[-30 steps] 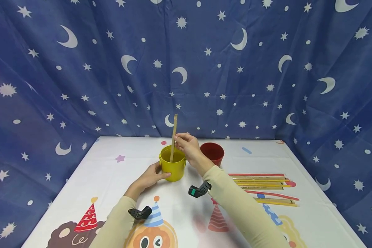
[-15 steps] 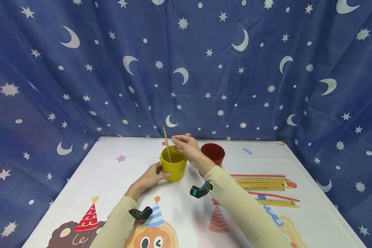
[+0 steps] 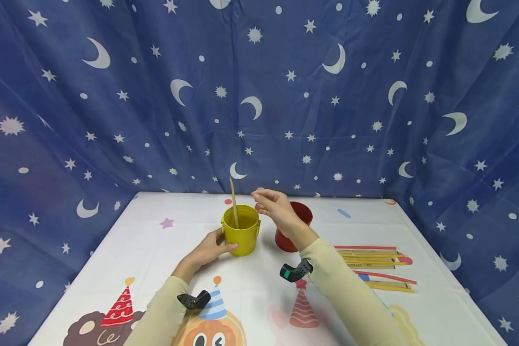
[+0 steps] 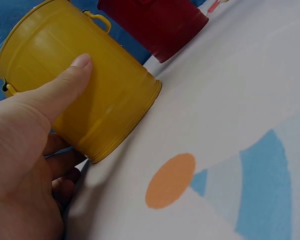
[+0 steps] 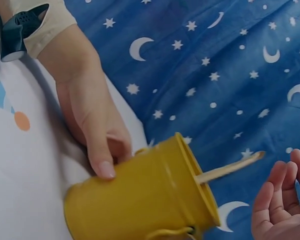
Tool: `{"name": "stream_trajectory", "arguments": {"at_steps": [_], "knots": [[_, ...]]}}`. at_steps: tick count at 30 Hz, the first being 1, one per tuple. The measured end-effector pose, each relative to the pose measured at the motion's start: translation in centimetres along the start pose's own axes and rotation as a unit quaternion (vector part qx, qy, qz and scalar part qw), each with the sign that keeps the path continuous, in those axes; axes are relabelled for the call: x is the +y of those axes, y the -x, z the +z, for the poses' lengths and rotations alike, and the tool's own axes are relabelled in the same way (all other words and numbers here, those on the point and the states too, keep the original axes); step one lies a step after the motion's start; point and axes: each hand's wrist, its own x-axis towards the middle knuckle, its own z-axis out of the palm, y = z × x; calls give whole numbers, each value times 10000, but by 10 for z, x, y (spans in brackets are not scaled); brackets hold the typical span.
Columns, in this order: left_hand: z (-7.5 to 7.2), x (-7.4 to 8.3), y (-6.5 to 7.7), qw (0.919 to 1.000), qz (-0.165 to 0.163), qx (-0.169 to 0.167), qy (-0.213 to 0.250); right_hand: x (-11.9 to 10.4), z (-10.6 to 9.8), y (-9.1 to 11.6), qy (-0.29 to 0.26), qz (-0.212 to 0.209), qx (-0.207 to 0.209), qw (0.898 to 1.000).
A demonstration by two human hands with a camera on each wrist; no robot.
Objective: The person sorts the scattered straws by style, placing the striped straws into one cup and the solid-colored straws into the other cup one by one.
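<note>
Head view: a wooden stick (image 3: pixel 235 206) leans inside the yellow bucket (image 3: pixel 243 241) on the table (image 3: pixel 259 298); left hand (image 3: pixel 208 250) has its grip round the bucket, while right hand (image 3: pixel 278 210), fingers loosely curved, holds nothing. Drawn back low, it could topple the red bucket (image 3: pixel 284 243).

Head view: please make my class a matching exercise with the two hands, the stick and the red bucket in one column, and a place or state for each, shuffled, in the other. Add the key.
Column one
1. Left hand
2. Right hand
3. Stick
4. Red bucket

Column two
A. Inside the yellow bucket, upper end sticking out above the rim
B. Partly hidden behind a hand and wrist
C. Gripping the side of the yellow bucket
D. Fingers loosely curved, holding nothing

Right pairs: 1-C, 2-D, 3-A, 4-B
</note>
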Motion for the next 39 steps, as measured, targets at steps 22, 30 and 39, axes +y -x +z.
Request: {"name": "stream_trajectory", "arguments": {"at_steps": [22,30,39], "knots": [[0,-1,-2,9997,58,23,251,10,-104,66,1032,-1293,-114,9862],[0,0,1,9998,-53,11,206,31,-152,85,1528,-1019,228,9827],[1,-1,0,9997,-35,10,248,54,-194,92,1837,-626,291,9806]]}}
